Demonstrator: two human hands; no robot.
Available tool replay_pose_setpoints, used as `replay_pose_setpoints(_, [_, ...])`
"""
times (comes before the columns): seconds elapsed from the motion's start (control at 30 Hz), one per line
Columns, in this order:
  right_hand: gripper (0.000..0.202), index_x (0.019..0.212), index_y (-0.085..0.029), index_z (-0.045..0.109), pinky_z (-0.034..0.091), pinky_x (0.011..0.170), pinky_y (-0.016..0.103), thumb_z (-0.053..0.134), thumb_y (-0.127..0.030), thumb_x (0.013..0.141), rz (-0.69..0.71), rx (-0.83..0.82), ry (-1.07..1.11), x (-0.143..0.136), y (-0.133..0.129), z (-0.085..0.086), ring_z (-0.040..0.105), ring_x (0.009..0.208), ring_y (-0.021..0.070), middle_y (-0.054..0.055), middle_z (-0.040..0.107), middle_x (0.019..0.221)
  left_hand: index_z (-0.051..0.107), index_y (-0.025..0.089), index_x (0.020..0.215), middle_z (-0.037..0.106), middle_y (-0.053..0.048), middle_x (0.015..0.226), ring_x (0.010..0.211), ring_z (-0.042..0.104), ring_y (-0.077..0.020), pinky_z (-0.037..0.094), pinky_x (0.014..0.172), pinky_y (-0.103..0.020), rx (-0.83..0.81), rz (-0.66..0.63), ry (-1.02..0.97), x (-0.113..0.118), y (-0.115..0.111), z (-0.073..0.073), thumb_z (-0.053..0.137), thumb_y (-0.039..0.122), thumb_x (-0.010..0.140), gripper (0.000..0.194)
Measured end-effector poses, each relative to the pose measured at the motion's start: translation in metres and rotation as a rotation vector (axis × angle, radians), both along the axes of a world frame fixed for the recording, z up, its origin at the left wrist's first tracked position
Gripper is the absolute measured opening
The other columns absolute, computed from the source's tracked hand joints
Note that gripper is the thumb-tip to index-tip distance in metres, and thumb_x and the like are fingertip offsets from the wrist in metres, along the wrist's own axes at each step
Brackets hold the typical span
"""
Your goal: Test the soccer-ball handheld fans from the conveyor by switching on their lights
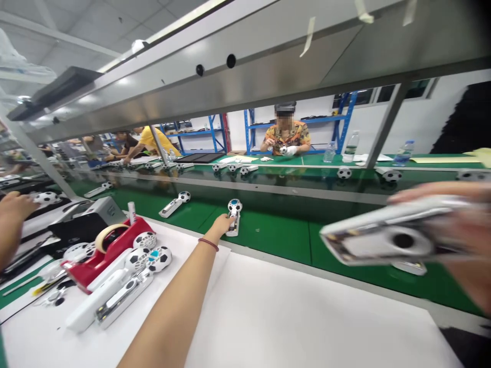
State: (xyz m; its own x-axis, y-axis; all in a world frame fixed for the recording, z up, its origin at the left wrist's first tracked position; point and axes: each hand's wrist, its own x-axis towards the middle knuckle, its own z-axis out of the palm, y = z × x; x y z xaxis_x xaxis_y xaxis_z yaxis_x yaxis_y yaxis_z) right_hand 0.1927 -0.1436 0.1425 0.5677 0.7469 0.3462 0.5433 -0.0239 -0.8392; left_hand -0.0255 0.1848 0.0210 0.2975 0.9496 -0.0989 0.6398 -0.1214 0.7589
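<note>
My left hand (223, 224), with a red band at its wrist, reaches over the green conveyor belt (284, 236). Its fingers close on the white handle of a device with a soccer-ball head (235, 205). At the right, close to the camera, my right hand (470, 240) holds a white device housing (383, 237) with its open inner side showing; it is blurred. Several soccer-ball devices, one being a white handle (125, 301) with exposed parts, lie on the white work surface (299, 317) at the left.
A red tape dispenser (86, 268) stands at the left, near a co-worker's hand (15, 209). More devices, such as one at the left (174, 203), lie on the belt. A person (286, 135) sits across it. A metal beam (230, 76) spans overhead.
</note>
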Motion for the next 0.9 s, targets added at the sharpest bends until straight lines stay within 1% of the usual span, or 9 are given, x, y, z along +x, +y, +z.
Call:
replay_pose_setpoints(0.1, [0.048,0.098,-0.028,0.062,0.047,0.074,0.04,0.055,-0.066,0.068,-0.26,-0.169,0.04,-0.005,0.026,-0.012,0.058,0.093,0.0309,0.008,0.063,0.097,0.054,0.014,0.109,0.056,-0.008,0.109,0.094,0.057,-0.0201,0.05,0.079,-0.039,-0.106,-0.01,-0.001,0.013,-0.005,-0.001,0.053,0.032,0.085,0.03])
replay_pose_setpoints(0.23, [0.041,0.098,-0.022,0.06,0.046,0.068,0.035,0.058,-0.052,0.07,-0.242,-0.332,-0.023,0.005,0.057,-0.045,0.059,0.09,0.0285,0.008,0.063,0.098,0.056,0.011,0.1,0.06,-0.006,0.096,0.083,0.059,-0.0171,0.051,0.072,-0.034,-0.222,-0.038,-0.164,0.029,-0.028,0.003,0.054,0.033,0.084,0.027])
replay_pose_setpoints(0.33, [0.047,0.113,-0.019,0.05,0.046,0.066,0.032,0.057,-0.041,0.072,-0.309,-0.298,-0.004,0.018,0.066,-0.061,0.06,0.085,0.0236,0.009,0.06,0.102,0.051,0.013,0.097,0.062,-0.005,0.088,0.075,0.061,-0.0148,0.051,0.068,-0.029,-0.269,-0.093,-0.405,0.036,-0.065,0.002,0.055,0.036,0.082,0.027])
replay_pose_setpoints(0.43, [0.053,0.123,-0.022,0.042,0.047,0.065,0.03,0.055,-0.04,0.075,-0.338,-0.191,0.054,0.02,0.067,-0.063,0.06,0.084,0.0199,0.009,0.052,0.116,0.041,0.021,0.105,0.062,-0.004,0.097,0.075,0.064,-0.0144,0.052,0.07,-0.03,-0.313,-0.179,-0.618,0.037,-0.113,-0.003,0.056,0.038,0.079,0.035])
replay_pose_setpoints(0.5, [0.047,0.119,-0.025,0.047,0.048,0.068,0.03,0.053,-0.042,0.076,-0.198,-0.151,0.109,0.014,0.067,-0.061,0.059,0.09,0.0197,0.008,0.048,0.121,0.038,0.023,0.105,0.062,-0.003,0.094,0.068,0.063,-0.0145,0.052,0.066,-0.032,-0.369,-0.25,-0.743,0.036,-0.144,-0.008,0.056,0.041,0.078,0.038])
replay_pose_setpoints(0.57, [0.039,0.114,-0.027,0.052,0.048,0.076,0.031,0.052,-0.043,0.078,0.058,-0.142,0.211,0.004,0.067,-0.059,0.056,0.099,0.0203,0.006,0.048,0.122,0.038,0.022,0.1,0.061,-0.002,0.086,0.059,0.061,-0.0145,0.05,0.057,-0.03,-0.445,-0.31,-0.869,0.035,-0.169,-0.013,0.056,0.045,0.078,0.037])
replay_pose_setpoints(0.67, [0.031,0.107,-0.029,0.057,0.041,0.092,0.035,0.053,-0.042,0.079,0.352,-0.135,0.352,-0.012,0.069,-0.061,0.047,0.114,0.0212,0.003,0.04,0.133,0.037,0.021,0.099,0.06,-0.002,0.079,0.057,0.06,-0.0144,0.046,0.053,-0.027,-0.539,-0.36,-0.939,0.036,-0.191,-0.02,0.054,0.05,0.078,0.039])
replay_pose_setpoints(0.77, [0.025,0.101,-0.029,0.062,0.035,0.099,0.037,0.055,-0.036,0.078,0.485,-0.158,0.388,-0.027,0.073,-0.065,0.036,0.124,0.0226,-0.001,0.027,0.141,0.035,0.021,0.102,0.061,-0.002,0.074,0.056,0.059,-0.0152,0.045,0.054,-0.027,-0.57,-0.395,-0.927,0.038,-0.199,-0.024,0.052,0.056,0.076,0.047])
replay_pose_setpoints(0.9, [0.022,0.099,-0.028,0.064,0.037,0.097,0.036,0.053,-0.03,0.079,0.556,-0.149,0.42,-0.039,0.08,-0.072,0.046,0.112,0.0199,0.002,0.04,0.127,0.033,0.021,0.106,0.061,-0.002,0.073,0.057,0.059,-0.0167,0.045,0.053,-0.028,-0.566,-0.421,-0.898,0.038,-0.198,-0.027,0.055,0.058,0.073,0.054])
